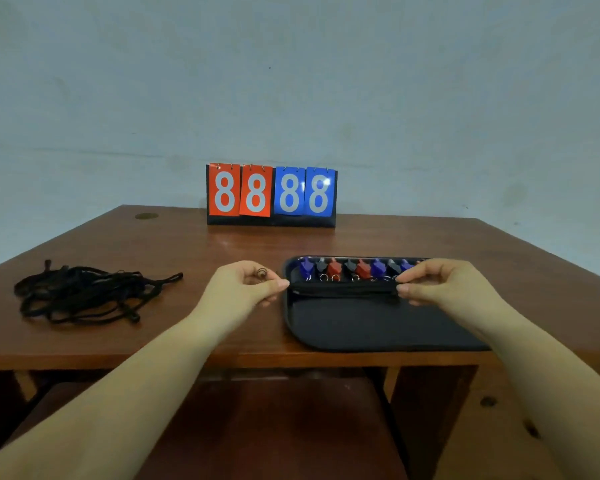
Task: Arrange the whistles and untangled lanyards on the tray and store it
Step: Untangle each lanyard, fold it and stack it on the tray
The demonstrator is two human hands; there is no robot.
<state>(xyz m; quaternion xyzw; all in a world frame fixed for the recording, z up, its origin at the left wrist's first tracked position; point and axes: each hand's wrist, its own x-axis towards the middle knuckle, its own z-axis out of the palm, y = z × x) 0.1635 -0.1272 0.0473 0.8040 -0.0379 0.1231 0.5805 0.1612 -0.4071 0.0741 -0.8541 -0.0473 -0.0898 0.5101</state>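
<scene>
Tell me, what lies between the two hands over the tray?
In the head view, a folded black lanyard stretches between the left hand and the right hand, each pinching one end. It lies across the tray, just before the row of whistles.

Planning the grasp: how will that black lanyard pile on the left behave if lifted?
The tangled pile of thin black cord lanyards is probably floppy: its loops sprawl loosely on the brown wooden table. Likely light. Strands overlap, so lifting one would probably drag others.

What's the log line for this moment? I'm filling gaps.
left hand: pinches lanyard end | right hand: pinches other end | lanyard: stretched over tray | whistles: rowed
</scene>
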